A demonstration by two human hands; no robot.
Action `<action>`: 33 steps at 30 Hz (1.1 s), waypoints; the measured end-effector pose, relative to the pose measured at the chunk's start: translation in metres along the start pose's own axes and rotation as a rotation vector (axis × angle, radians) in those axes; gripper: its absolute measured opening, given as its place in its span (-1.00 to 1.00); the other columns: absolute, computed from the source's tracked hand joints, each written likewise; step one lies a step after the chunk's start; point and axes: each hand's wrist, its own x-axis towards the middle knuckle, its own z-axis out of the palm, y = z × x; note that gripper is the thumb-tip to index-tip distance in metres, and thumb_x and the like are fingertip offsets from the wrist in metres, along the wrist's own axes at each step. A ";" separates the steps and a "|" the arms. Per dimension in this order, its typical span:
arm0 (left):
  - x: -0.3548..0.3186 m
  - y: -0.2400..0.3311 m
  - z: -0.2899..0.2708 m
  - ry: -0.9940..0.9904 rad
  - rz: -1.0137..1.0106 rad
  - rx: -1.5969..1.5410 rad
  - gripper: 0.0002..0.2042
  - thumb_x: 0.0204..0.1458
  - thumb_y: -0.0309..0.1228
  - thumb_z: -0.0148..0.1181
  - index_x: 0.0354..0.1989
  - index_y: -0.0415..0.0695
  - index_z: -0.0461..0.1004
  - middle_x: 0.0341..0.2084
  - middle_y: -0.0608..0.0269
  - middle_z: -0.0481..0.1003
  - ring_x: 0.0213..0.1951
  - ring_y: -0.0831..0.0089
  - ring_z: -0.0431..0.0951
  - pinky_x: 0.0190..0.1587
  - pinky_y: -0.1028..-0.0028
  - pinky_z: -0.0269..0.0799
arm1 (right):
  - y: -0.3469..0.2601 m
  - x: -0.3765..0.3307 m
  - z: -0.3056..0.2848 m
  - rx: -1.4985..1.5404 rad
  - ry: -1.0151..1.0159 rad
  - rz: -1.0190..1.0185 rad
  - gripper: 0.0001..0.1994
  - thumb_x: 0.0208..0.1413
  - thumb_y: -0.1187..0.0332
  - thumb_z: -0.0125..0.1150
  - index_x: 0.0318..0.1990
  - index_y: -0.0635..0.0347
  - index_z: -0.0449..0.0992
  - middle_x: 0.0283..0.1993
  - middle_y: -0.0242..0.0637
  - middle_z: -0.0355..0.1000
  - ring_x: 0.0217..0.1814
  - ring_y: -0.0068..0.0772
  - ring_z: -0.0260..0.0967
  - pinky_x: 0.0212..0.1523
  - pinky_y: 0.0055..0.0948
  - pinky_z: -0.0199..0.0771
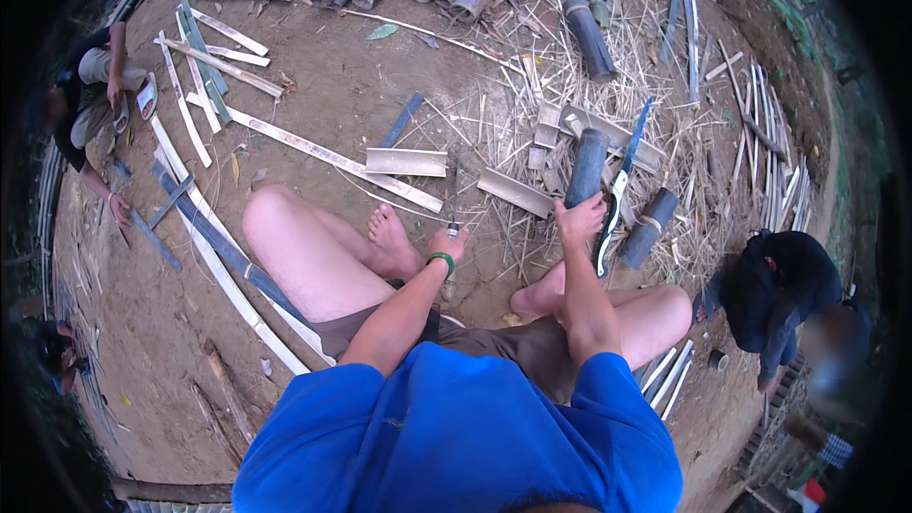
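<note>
- Left hand (446,245), green band at its wrist, grips a knife (453,192), blade pointing away from the body.
- Right hand (580,217) grasps the near end of a dark bamboo section (588,163).
- Blue-bladed handsaw (617,195) lies just right of that hand.
- Shorter bamboo section (649,229) lies beyond the saw.
- Split bamboo pieces (407,162) lie ahead, near pale shavings (494,123).
- Two co-workers' hands: one (120,210) reaches toward the ground, left.

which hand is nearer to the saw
Right. The right hand is just left of the saw, gripping a dark bamboo tube; the left hand is farther left, holding a knife.
</note>
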 end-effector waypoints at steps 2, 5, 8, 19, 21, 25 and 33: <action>-0.010 0.015 0.000 -0.106 -0.006 0.034 -0.22 0.16 0.34 0.01 0.00 -0.29 0.60 0.03 -0.32 0.56 0.20 -0.17 0.50 0.26 0.04 0.36 | -0.002 -0.018 0.003 -0.179 0.082 -0.144 -0.09 0.03 -0.12 0.44 0.36 0.37 0.23 0.29 0.26 0.28 0.27 0.22 0.40 0.29 -0.03 0.40; -0.007 0.026 0.005 0.109 0.061 0.011 -0.16 0.26 0.36 -0.27 -0.01 -0.28 0.62 0.01 -0.35 0.56 0.20 -0.21 0.47 0.30 0.01 0.28 | -0.070 -0.051 -0.003 0.327 -0.746 -0.069 -0.01 0.26 -0.47 -0.20 0.17 0.53 0.49 0.29 0.47 0.34 0.33 0.26 0.38 0.33 -0.04 0.35; -0.024 0.079 0.020 0.117 0.061 -0.024 -0.17 0.34 0.30 -0.41 -0.01 -0.26 0.62 0.01 -0.39 0.54 0.13 -0.26 0.50 0.28 -0.02 0.28 | -0.080 -0.096 0.025 0.842 -1.159 0.351 0.04 0.32 -0.48 -0.42 0.27 0.52 0.44 0.32 0.36 0.37 0.39 0.19 0.35 0.34 -0.09 0.33; 0.031 0.182 0.068 0.152 0.805 0.262 -0.66 0.33 -0.29 -0.07 0.09 -0.21 0.50 0.03 -0.12 0.52 0.21 -0.04 0.42 0.29 0.05 0.30 | -0.038 0.006 -0.026 0.707 -0.162 0.037 -0.51 0.30 -0.01 0.29 -0.05 0.38 0.55 -0.52 -0.40 0.43 -0.55 -0.59 0.33 -0.54 -0.48 0.35; 0.058 0.173 0.069 0.135 0.949 0.612 -0.64 0.24 -0.41 0.01 0.19 -0.14 0.46 0.12 0.00 0.51 0.25 0.05 0.42 0.29 0.08 0.32 | -0.049 0.011 -0.039 0.898 -0.219 0.131 -0.62 0.36 0.06 0.25 -0.14 0.29 0.54 -0.53 -0.45 0.39 -0.55 -0.63 0.31 -0.53 -0.54 0.34; 0.088 0.187 0.095 -0.038 0.908 1.011 -0.58 0.21 -0.42 0.06 0.27 -0.04 0.44 0.16 0.09 0.52 0.28 0.18 0.43 0.28 0.12 0.35 | -0.047 0.019 -0.045 0.998 -0.141 0.213 -0.68 0.36 0.13 0.27 -0.17 0.26 0.54 -0.54 -0.46 0.37 -0.56 -0.66 0.27 -0.55 -0.54 0.29; 0.079 0.184 0.035 0.129 0.986 0.662 -0.76 0.15 -0.42 0.12 -0.02 -0.10 0.52 0.01 -0.05 0.54 0.09 0.04 0.58 0.02 0.11 0.60 | -0.065 0.010 -0.033 1.062 -0.208 0.135 -0.74 0.38 0.19 0.25 -0.19 0.24 0.53 -0.50 -0.49 0.39 -0.52 -0.66 0.28 -0.53 -0.55 0.24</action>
